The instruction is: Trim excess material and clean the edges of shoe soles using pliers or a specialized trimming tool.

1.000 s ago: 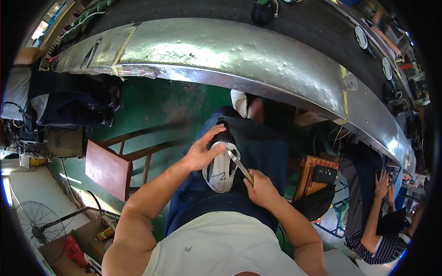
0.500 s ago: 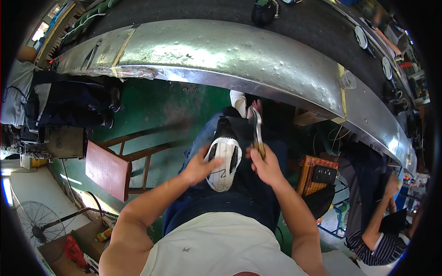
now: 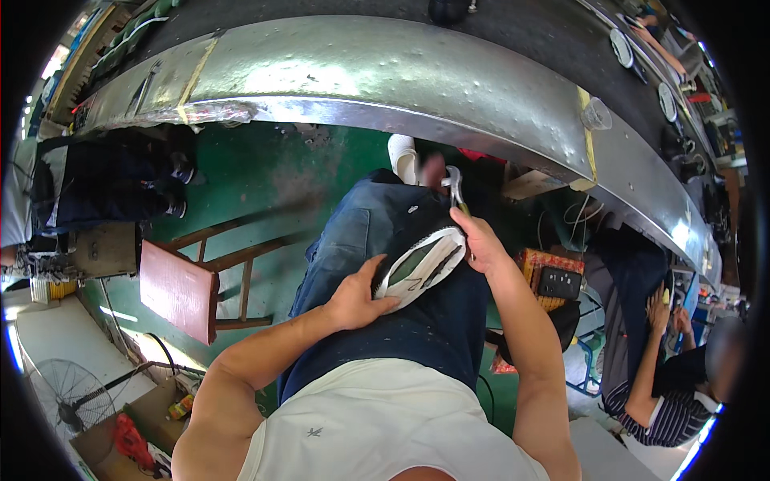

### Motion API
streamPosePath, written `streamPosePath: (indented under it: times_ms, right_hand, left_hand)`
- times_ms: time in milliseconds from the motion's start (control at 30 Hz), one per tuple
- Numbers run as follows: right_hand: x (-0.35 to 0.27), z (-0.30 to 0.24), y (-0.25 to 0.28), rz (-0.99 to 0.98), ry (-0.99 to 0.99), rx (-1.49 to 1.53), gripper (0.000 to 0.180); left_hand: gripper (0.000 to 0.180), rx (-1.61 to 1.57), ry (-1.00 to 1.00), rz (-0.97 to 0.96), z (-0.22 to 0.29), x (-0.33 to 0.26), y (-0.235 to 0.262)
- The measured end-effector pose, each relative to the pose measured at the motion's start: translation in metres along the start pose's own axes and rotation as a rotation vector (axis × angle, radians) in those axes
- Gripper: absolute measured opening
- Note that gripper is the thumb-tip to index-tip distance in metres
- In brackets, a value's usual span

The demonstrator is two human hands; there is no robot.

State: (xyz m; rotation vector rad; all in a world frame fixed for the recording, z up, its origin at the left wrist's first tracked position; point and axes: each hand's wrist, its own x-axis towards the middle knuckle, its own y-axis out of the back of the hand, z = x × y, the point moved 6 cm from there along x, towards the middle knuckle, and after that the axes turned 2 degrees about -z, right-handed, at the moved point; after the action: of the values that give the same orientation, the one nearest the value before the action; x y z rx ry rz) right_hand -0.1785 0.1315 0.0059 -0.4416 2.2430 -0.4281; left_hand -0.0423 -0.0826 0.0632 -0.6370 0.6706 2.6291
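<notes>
A shoe upper on its last (image 3: 421, 268), black with a white turned-in rim and a pale sole face marked with a dark squiggle, lies tilted over my lap, sole side up. My left hand (image 3: 357, 298) grips its lower left end, fingers on the far side and thumb at the rim. At the upper right end my right hand (image 3: 481, 242) is closed, its thumb beside the shoe's rim. A silver hammer-like tool (image 3: 455, 186) juts out beyond that hand; its handle is mostly hidden there. How firmly the right fingers touch the shoe is hidden.
A dented metal bench edge (image 3: 337, 72) runs across ahead of my knees. To the left stands a wooden stool (image 3: 178, 290), with a wire fan (image 3: 68, 393) nearer. A woven box (image 3: 549, 280) sits at right. Other people work at both sides; a co-worker's hands (image 3: 662, 309) show at right.
The shoe has turned from nearly upright to a slant, toe end swinging toward the upper right. My right hand has come in against it, and the tool has dropped lower behind that hand.
</notes>
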Motion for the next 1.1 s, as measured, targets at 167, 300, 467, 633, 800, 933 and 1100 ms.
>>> streamPosePath:
  times_ms: [167,300,467,633,800,933,1100]
  right_hand:
    - [-0.025,0.026,0.037,-0.067,-0.008,0.575,0.040]
    - [-0.072,0.044,0.023,-0.038,0.012,0.755,0.056]
    - [-0.113,0.083,0.018,-0.192,0.016,0.549,0.056]
    - [-0.145,0.082,0.028,0.037,-0.028,0.092,0.043]
    - [-0.164,0.090,0.055,0.158,0.057,-0.185,0.032]
    - [-0.176,0.088,0.067,0.173,0.172,-0.463,0.032]
    - [-0.193,0.066,0.045,-0.028,0.016,-0.734,0.032]
  left_hand:
    - [0.089,-0.517,-0.211,0.089,0.018,0.007,0.024]
    - [0.089,-0.583,-0.386,0.101,0.064,-0.009,0.045]
    - [0.065,-0.653,-0.535,0.437,0.099,-0.004,0.069]
    - [0.058,-0.379,-0.712,0.001,0.166,0.041,0.075]
    - [0.067,0.239,-0.400,-0.250,0.166,0.141,0.016]
    - [0.073,-0.396,0.134,-0.334,0.032,0.162,-0.075]
    - [0.065,-0.459,-0.006,-0.183,-0.024,0.119,-0.095]
